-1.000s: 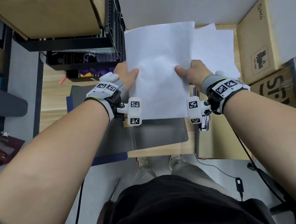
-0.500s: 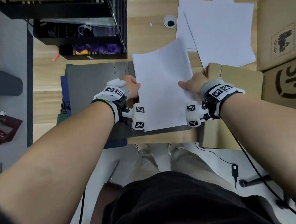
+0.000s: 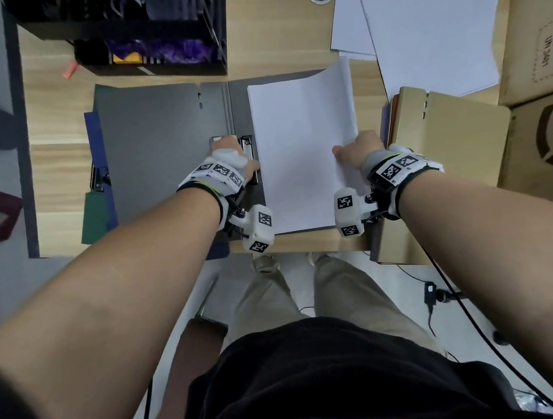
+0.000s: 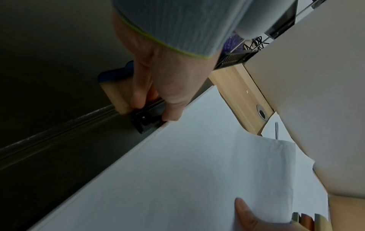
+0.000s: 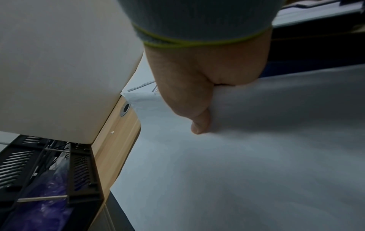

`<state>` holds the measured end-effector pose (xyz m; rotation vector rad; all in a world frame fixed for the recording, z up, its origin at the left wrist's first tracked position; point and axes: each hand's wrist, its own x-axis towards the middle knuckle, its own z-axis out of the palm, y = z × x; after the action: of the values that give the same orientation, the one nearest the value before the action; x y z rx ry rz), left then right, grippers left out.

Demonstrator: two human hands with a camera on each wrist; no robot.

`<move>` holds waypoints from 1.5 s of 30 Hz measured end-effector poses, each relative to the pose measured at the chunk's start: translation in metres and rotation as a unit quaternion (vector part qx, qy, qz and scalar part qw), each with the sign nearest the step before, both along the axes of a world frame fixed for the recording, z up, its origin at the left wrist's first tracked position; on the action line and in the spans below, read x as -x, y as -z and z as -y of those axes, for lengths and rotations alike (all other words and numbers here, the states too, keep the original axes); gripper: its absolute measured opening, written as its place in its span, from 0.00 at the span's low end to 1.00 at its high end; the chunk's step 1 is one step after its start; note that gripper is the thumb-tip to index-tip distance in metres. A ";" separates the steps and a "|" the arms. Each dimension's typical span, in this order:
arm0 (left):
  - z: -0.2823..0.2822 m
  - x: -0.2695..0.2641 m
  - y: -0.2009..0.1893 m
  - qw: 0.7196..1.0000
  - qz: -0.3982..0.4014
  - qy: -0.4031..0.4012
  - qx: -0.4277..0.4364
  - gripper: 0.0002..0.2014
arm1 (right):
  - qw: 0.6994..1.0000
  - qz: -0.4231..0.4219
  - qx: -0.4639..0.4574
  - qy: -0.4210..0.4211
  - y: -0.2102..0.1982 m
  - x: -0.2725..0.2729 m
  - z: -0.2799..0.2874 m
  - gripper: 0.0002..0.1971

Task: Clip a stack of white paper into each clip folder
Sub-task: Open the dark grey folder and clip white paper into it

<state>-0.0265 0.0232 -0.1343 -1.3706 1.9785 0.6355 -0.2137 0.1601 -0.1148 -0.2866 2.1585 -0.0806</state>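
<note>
On the wooden desk (image 3: 52, 104), left hand (image 3: 232, 160) grips the grey folder's (image 3: 159, 145) clip (image 3: 249, 152); right hand (image 3: 359, 149) pinches the paper stack (image 3: 301, 155).

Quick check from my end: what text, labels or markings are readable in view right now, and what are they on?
"UN 3481", turned sideways, on the upper cardboard box.
Large black logo on the lower cardboard box: cut off, unreadable.
Square coded markers on the wrist camera mounts: patterns, no words.
White paper and grey folder: no print visible.

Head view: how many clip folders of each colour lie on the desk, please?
Grey folder: 1
Blue folder: 1
Green folder: 1
Tan folder: 1
Total: 4, not counting the thin edges under the tan one, which are too hidden to tell.
</note>
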 end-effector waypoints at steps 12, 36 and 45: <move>0.006 -0.021 0.007 0.968 -0.121 -0.213 -0.056 0.17 | 0.998 0.046 0.030 0.040 0.010 0.006 -0.003 0.27; 0.010 -0.032 0.013 0.918 -0.198 -0.320 -0.123 0.15 | 0.997 0.062 0.053 0.017 0.016 -0.007 0.004 0.34; 0.006 -0.019 0.009 0.965 -0.119 -0.228 -0.042 0.22 | 0.996 0.061 0.045 0.038 0.019 -0.007 0.004 0.33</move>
<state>-0.0080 0.0175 -0.1432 -1.7834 1.7901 1.1266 -0.2069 0.1562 -0.1343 -0.2453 2.0469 -0.2328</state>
